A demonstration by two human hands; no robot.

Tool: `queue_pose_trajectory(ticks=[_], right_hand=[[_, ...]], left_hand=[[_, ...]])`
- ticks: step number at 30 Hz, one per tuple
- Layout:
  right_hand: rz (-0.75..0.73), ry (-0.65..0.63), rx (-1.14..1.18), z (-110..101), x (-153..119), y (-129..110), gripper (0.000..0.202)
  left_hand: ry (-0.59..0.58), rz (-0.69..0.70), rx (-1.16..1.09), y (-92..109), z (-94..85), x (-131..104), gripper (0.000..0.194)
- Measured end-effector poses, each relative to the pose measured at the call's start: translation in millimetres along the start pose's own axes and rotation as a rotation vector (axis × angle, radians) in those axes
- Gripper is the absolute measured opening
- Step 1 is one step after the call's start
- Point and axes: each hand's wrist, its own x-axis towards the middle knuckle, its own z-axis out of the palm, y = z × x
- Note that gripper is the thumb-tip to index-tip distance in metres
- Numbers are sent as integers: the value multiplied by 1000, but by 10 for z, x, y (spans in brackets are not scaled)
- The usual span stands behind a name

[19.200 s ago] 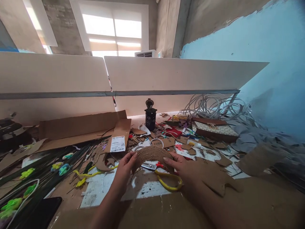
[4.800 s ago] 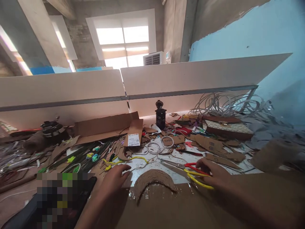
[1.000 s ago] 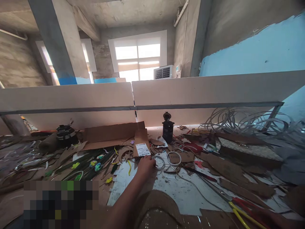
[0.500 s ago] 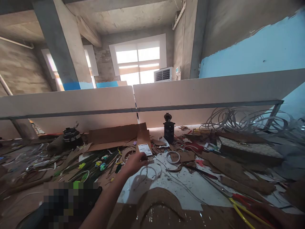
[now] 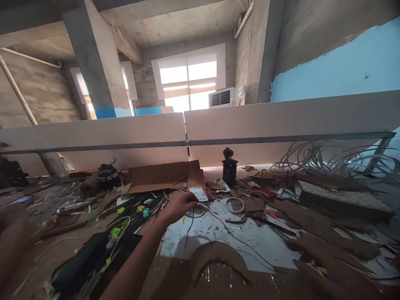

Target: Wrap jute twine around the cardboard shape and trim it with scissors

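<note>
My left hand reaches in from the lower left over the white work surface. Its thumb and fingers are closed, and a thin dark cord hangs from the fingertips. Right by them are a white ring and a labelled cardboard flap. At the lower right, my right hand is dark and smeared by motion. A bit of a yellow handle shows beside it; whether the fingers hold it cannot be made out. A curved cardboard piece lies in front of me.
Another person's blurred hand is at the left edge. A black canister stands at the back. A second white ring lies nearby, with cardboard scraps on the right, clear tubing coils behind, and a black case at left.
The view has swung slightly left. My right hand has moved inward over the yellow and red handles, hiding most of them. The other person's hand has appeared at far left.
</note>
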Motion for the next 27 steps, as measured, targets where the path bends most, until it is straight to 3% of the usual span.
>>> queue_pose_trajectory(ticks=[6, 9, 11, 16, 21, 24, 27], right_hand=[[84, -314, 519, 675, 399, -727, 69], [166, -423, 690, 833, 503, -876, 74], [152, -476, 698, 855, 545, -862, 67], [126, -387, 724, 888, 524, -883, 54], [137, -472, 826, 935, 501, -1073, 40], [148, -333, 743, 828, 586, -956, 50], [173, -144, 692, 613, 675, -654, 59]], left_hand=[[2, 23, -166, 133, 77, -116, 13], [-9, 12, -311, 160, 85, -166, 10], [-11, 22, -379, 153, 74, -189, 11], [-21, 29, -419, 162, 46, -238, 16], [-8, -17, -487, 185, 30, -308, 22], [2, -22, -514, 124, -18, -355, 23], [4, -38, -524, 36, -78, -402, 26]])
